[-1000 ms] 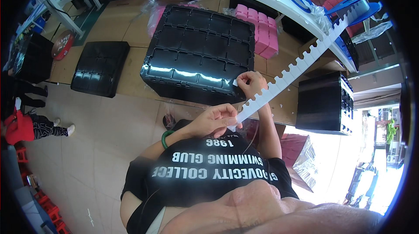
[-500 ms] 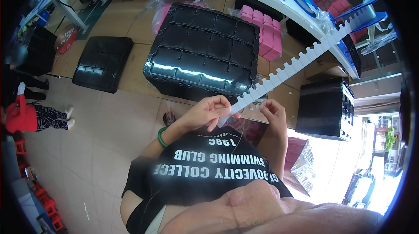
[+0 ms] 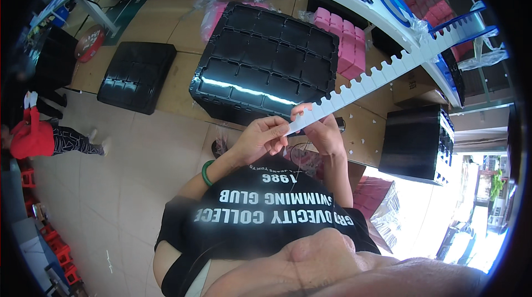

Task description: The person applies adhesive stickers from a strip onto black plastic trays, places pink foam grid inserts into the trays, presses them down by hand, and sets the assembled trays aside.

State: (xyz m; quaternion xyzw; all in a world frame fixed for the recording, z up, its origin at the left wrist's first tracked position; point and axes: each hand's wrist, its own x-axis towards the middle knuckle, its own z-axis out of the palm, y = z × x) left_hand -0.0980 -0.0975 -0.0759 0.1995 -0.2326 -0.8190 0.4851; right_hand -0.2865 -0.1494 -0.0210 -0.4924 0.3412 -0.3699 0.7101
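Over pale tiles (image 3: 138,186) by brown cardboard (image 3: 184,68), left hand (image 3: 259,141) tight on notched white strip (image 3: 372,85), right hand (image 3: 326,137) curled-ish, grip unclear.

A white strip (image 3: 369,85), notched along one edge, slants up rightward from the hands (image 3: 259,141).

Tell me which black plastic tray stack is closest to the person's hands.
The large middle stack, just beyond the left hand and right hand; the low stack off to the left and the tall stack off to the right are farther away.
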